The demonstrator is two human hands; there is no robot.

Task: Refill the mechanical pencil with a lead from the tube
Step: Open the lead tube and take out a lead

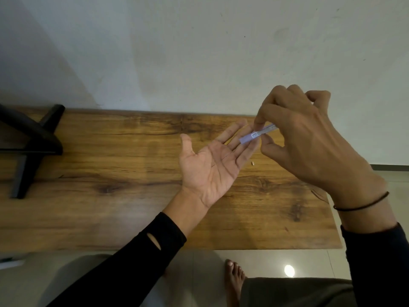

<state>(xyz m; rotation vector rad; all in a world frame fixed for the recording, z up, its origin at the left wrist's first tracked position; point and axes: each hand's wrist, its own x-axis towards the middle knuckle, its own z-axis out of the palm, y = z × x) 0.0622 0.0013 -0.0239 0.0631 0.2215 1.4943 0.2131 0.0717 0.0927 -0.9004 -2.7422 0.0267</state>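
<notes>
My right hand (303,138) pinches a small lavender lead tube (254,135) between thumb and forefinger, tilted with its lower end over the fingers of my left hand. My left hand (212,165) is held palm up and flat above the wooden table (110,196), fingers spread, holding nothing; a thin dark line that may be a lead lies across the palm. A tiny tan cap or eraser piece (252,163) lies on the table just right of my left hand. The mechanical pencil is not visible.
A black stand with crossed legs (31,140) occupies the table's far left. The table's back edge meets a pale wall. A bare foot (234,278) rests on the tiled floor in front of the table.
</notes>
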